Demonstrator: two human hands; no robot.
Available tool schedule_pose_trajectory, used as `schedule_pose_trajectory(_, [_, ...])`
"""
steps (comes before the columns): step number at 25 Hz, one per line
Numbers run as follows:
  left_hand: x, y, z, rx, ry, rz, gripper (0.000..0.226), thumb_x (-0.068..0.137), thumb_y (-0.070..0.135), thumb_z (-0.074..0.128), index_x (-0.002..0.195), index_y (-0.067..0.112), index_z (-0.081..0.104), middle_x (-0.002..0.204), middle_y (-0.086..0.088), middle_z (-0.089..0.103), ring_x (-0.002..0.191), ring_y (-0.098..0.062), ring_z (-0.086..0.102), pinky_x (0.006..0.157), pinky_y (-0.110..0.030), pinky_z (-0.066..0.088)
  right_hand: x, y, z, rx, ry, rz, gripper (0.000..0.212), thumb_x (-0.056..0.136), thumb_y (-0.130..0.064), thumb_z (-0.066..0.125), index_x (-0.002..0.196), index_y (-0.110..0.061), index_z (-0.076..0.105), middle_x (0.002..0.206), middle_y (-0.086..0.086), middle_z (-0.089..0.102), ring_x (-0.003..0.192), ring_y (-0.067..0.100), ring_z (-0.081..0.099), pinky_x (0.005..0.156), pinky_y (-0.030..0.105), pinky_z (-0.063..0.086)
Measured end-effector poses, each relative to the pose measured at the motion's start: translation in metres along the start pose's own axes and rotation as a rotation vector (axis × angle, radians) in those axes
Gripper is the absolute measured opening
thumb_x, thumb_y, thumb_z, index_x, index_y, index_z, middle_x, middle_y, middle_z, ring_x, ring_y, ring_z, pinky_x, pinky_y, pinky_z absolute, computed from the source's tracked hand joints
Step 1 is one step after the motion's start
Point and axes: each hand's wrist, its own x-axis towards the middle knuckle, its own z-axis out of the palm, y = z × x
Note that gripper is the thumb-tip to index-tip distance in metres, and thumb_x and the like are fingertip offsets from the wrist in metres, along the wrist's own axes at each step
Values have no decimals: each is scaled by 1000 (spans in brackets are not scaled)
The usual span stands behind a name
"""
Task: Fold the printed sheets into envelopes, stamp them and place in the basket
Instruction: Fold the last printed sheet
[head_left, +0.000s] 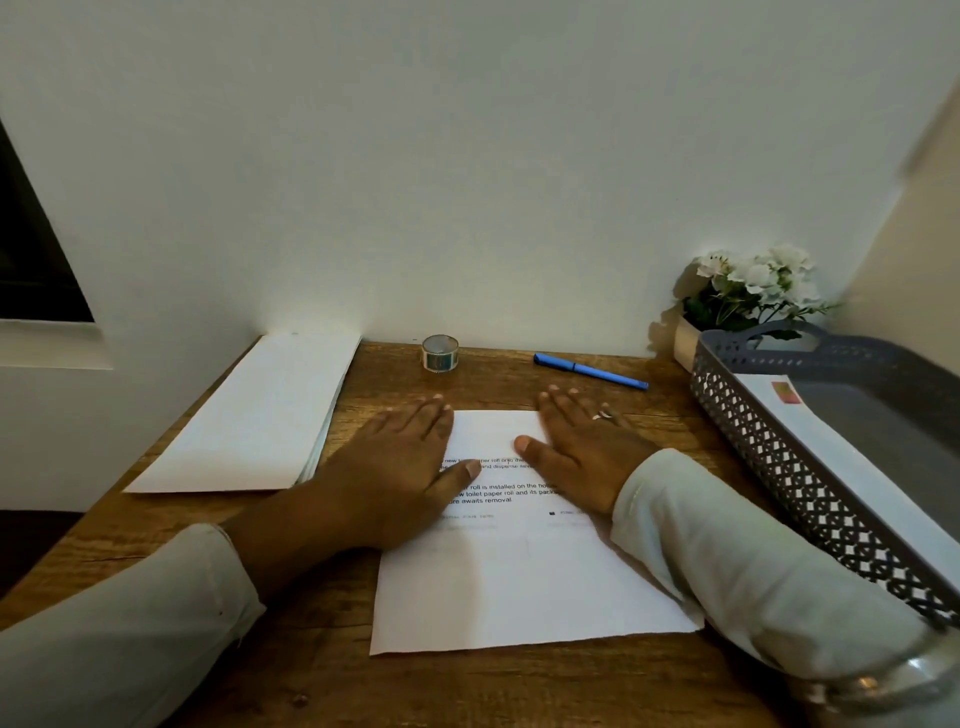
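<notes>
- Nearest thing is the printed sheet (519, 587), lying flat on the wooden desk (519, 379). I'll use it as the landmark for everything else. Its long axis runs from the person out toward the wall, text side up.
- Both hands sit on the far half of the sheet, palms down. Left hand (400, 467) covers the sheet's left edge, right hand (582, 452) the right edge, thumbs pointing in at each other.
- Grip-wise: neither hand is pinching or lifting anything, fingers are spread flat, just pressing the paper down.
- My guess is it's a smoothing or creasing step. A fold would likely go across that long axis, and both hands look equally near to it, so no obvious favourite.
- Left of the sheet, well apart: a stack of white envelopes or paper (254, 415), can't tell which.
- Right of the sheet: a grey perforated basket (779, 462), holding at least one white envelope (831, 457) with a reddish stamp on it.
- Beyond the sheet, near the wall: a tape roll (440, 353), a blue pen (589, 370), and a flower pot (753, 291) off to the far right.
</notes>
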Motion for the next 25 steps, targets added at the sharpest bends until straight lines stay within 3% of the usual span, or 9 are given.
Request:
schedule_pose_trajectory(4, [-2, 5, 7, 91, 125, -171, 100, 84, 76, -1, 158, 10, 9, 167, -8, 7, 154, -22, 2, 125, -43, 1, 5, 9, 3, 7, 5, 82, 79, 100, -66, 14, 162, -20, -2, 170, 0, -8, 157, 19, -9, 126, 46, -3])
schedule_pose_trajectory(9, [12, 26, -3, -54, 9, 157, 77, 98, 67, 11, 159, 23, -2, 167, 4, -9, 152, -10, -13, 125, -36, -3, 6, 8, 1, -3, 7, 75, 75, 103, -61, 16, 162, -20, -3, 170, 0, -8, 157, 19, -8, 127, 46, -2])
schedule_pose_trajectory(14, [11, 3, -3, -11, 18, 58, 75, 100, 61, 14, 159, 19, -4, 167, 2, -12, 152, -10, -13, 122, -31, -7, 5, 10, 4, 12, 13, 61, 75, 102, -63, 15, 162, -21, 0, 171, -1, -4, 157, 18, -7, 126, 45, -2])
schedule_pose_trajectory(17, [8, -6, -5, -4, -2, -12, 76, 100, 61, 13, 159, 17, -6, 167, 0, -12, 152, -11, -13, 123, -32, -8, 0, 7, 4, -128, 190, 101, 74, 102, -61, 15, 161, -16, 17, 169, 4, 13, 157, 24, 7, 126, 48, 5])
schedule_pose_trajectory(19, [8, -4, -5, 0, 3, -17, 76, 101, 61, 13, 159, 17, -6, 167, -1, -12, 152, -12, -13, 123, -33, -7, -7, -8, 2, -169, 321, -14, 66, 103, -54, 21, 156, -14, 31, 165, 7, 26, 154, 26, 17, 126, 48, 10])
schedule_pose_trajectory(22, [8, -3, -3, -1, 25, -23, 75, 101, 59, 14, 159, 16, -5, 167, -1, -10, 153, -13, -12, 122, -32, -8, -16, -39, 1, -53, 285, -260, 54, 106, -44, 28, 148, -14, 42, 156, 7, 39, 144, 27, 33, 122, 43, 22])
schedule_pose_trajectory(25, [8, -3, -4, -5, 14, -25, 75, 101, 60, 14, 159, 17, -5, 167, 0, -11, 152, -12, -13, 122, -32, -8, -13, -40, 0, -93, 303, -213, 44, 105, -39, 32, 136, -18, 55, 142, 5, 50, 129, 27, 46, 111, 42, 35])
